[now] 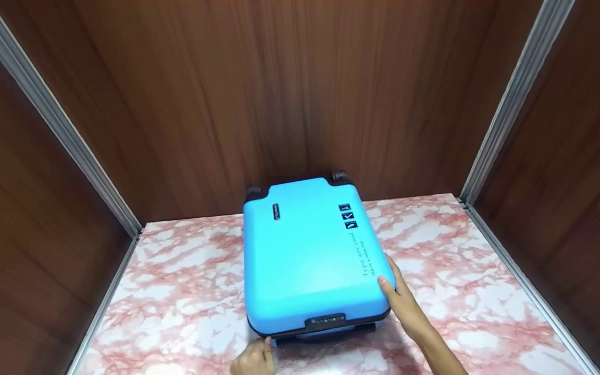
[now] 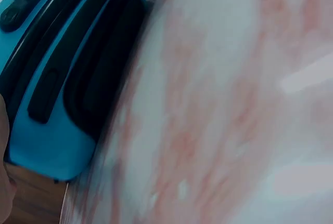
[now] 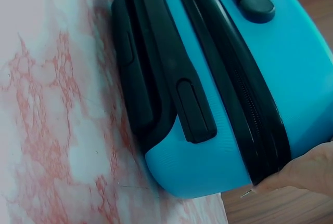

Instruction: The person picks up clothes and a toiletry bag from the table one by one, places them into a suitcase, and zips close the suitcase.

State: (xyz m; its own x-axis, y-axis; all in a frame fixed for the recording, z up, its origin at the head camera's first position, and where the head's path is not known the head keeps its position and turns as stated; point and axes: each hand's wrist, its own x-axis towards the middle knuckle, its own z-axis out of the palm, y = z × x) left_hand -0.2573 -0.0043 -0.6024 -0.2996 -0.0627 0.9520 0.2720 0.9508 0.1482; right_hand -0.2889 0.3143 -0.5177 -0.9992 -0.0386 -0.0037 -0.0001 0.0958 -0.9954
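A light blue hard-shell suitcase lies flat, its wheels at the far end and its handle side facing me. My right hand grips the near right corner, thumb on the top shell and fingers along the side. In the right wrist view, part of that hand touches the black zipper band at the corner. Curled at the near left corner, my left hand has its thumb against the suitcase edge; only a sliver of this hand shows in the left wrist view, so its fingertips are hidden.
The suitcase rests on a pink-and-white marbled surface. Behind it stands a brown wood-grain panel, with similar panels on both sides and metal strips at the corners. A black combination lock sits on the suitcase's near edge.
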